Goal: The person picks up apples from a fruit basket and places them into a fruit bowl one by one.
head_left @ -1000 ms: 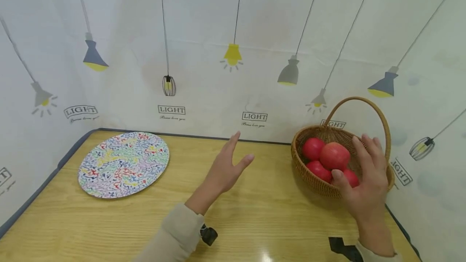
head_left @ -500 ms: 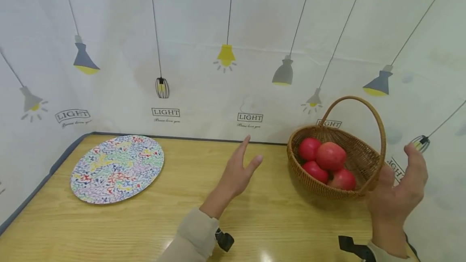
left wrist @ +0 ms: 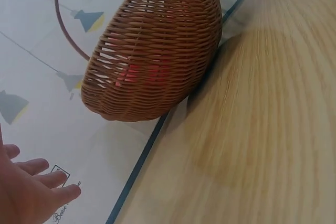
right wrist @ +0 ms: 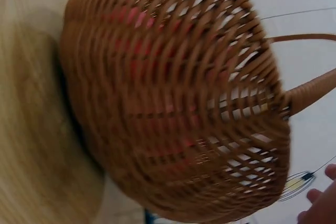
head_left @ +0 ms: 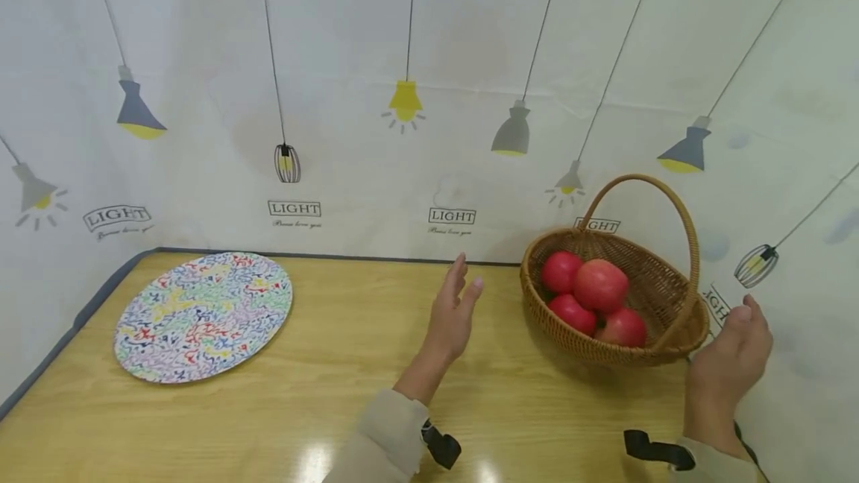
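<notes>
A brown wicker basket (head_left: 604,352) with a tall arched handle stands at the right of the table. Several red, apple-like fruits (head_left: 601,285) lie in its left half; through the weave they show as red patches in both wrist views. My left hand (head_left: 451,319) hovers left of the basket, fingers extended and thumb apart, holding nothing. Beyond the basket's right end is my right hand (head_left: 730,356), its fingers loosely bent and nothing in them. In the right wrist view, a gap separates those fingers (right wrist: 315,195) from the wicker.
An oval plate or board (head_left: 204,319) with multicoloured squiggles lies at the table's left. Pale wall sheeting (head_left: 362,170) printed with lamps rises behind and beside the wooden table (head_left: 268,423). Black straps (head_left: 441,446) circle both wrists.
My right hand has moved from over the basket's right side to outside its right end. My left hand has shifted slightly right. The view has turned a little, sliding plate and basket leftward.
</notes>
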Action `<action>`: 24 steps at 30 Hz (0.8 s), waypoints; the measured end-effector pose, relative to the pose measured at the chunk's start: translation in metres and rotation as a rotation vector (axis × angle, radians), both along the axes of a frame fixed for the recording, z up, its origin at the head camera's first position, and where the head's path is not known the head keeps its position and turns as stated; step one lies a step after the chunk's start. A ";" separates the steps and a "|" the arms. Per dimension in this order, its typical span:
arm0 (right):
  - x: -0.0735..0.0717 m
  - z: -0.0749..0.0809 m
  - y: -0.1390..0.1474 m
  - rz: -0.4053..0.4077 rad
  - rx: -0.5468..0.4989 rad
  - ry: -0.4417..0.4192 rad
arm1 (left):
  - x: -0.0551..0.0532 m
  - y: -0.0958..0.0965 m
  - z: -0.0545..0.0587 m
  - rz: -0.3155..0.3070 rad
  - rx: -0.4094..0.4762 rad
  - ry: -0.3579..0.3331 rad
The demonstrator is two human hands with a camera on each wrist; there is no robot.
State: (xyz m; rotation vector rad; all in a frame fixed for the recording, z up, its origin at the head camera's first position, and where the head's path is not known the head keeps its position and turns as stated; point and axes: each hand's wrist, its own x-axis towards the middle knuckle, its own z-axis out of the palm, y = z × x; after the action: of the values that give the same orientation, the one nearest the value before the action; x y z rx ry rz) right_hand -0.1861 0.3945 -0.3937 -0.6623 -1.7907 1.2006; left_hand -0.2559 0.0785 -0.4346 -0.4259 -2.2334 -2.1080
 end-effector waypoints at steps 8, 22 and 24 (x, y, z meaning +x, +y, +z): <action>-0.007 -0.021 0.013 0.020 -0.086 -0.024 | -0.001 0.024 -0.014 -0.099 0.092 -0.131; -0.015 -0.043 0.035 0.207 -0.487 -0.091 | -0.004 0.063 -0.031 -0.211 0.266 -0.279; -0.018 -0.046 0.033 0.222 -0.549 -0.061 | -0.006 0.067 -0.032 -0.207 0.283 -0.297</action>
State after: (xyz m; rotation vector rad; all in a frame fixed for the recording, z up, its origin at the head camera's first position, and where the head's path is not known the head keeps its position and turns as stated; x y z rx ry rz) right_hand -0.2039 0.4278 -0.4392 -0.8259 -1.6154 1.8725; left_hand -0.2615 0.1453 -0.4669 -0.3607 -2.0509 -2.7074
